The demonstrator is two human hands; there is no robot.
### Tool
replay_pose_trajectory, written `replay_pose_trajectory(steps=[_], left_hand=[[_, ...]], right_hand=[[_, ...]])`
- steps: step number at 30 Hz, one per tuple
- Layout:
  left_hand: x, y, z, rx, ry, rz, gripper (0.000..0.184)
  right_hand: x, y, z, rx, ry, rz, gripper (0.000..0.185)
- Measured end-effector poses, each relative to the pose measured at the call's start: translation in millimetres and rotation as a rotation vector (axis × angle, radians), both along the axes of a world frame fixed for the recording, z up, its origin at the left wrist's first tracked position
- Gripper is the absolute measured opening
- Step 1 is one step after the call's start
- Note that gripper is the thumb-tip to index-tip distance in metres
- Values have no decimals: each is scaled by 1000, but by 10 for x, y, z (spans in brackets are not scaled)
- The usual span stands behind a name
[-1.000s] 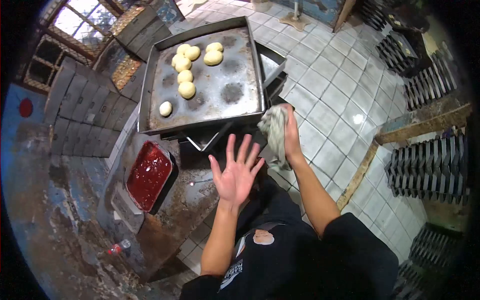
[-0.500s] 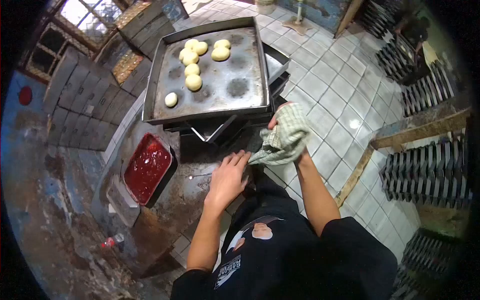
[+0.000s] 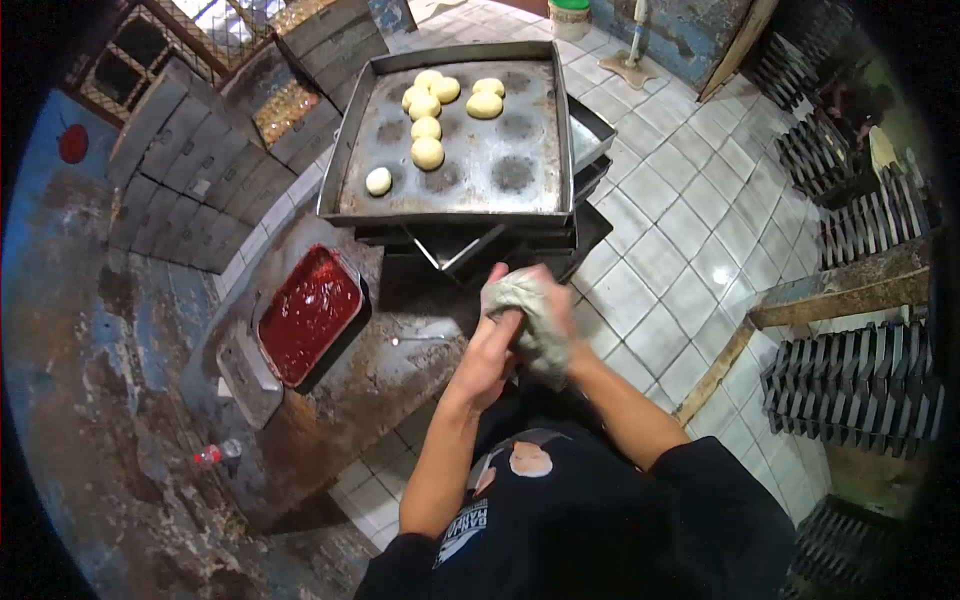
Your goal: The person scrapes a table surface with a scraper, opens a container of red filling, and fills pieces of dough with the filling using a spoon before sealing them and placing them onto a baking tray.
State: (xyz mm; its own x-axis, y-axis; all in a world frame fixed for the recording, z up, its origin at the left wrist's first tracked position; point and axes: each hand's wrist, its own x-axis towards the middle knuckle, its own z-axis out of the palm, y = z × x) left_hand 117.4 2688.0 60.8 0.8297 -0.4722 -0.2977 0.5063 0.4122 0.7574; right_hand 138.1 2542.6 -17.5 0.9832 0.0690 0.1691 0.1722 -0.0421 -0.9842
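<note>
Head view | left hand [image 3: 486, 357] clasps cloth [image 3: 535, 318] | right hand [image 3: 561, 308] blurred, half hidden, grip unclear

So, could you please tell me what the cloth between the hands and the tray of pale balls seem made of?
Cloth: probably cotton or similar fabric, matte, since it bunches in soft folds.
Tray: metal, perhaps steel, dull and worn, judging by its grey sheen and dark round stains.

Crumpled fabric cloth [image 3: 530, 295]: pale grey-green, pattern blurred. Round dough balls [image 3: 427, 153]: pale yellow; smallest ball [image 3: 378, 181] whiter. Square metal tray [image 3: 470, 188]: grey, brown-stained, dark round blotches. Glossy paste [image 3: 312, 305]: deep red. Fabric shirt [image 3: 620, 530]: black, white lettering. Square floor tiles [image 3: 665, 270]: off-white, dark grid lines.
</note>
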Motion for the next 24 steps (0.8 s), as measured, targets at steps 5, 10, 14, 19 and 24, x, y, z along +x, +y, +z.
replay_pose_trajectory(steps=[5,10,14,19,24], left_hand=[[108,340,-247,90,-154,466,29],[76,900,5,-110,-305,761,43],[-139,409,290,985,-1176,299,43],[184,571,-862,862,-836,296,38],[122,431,-1472,812,-609,338,31]], right_hand=[[-358,339,676,-794,-454,171,62],[-148,162,605,-958,-451,214,81],[-83,445,216,-1380,-610,189,83],[-195,301,427,-1371,-172,843,42],[-521,-15,277,-648,-218,303,65]])
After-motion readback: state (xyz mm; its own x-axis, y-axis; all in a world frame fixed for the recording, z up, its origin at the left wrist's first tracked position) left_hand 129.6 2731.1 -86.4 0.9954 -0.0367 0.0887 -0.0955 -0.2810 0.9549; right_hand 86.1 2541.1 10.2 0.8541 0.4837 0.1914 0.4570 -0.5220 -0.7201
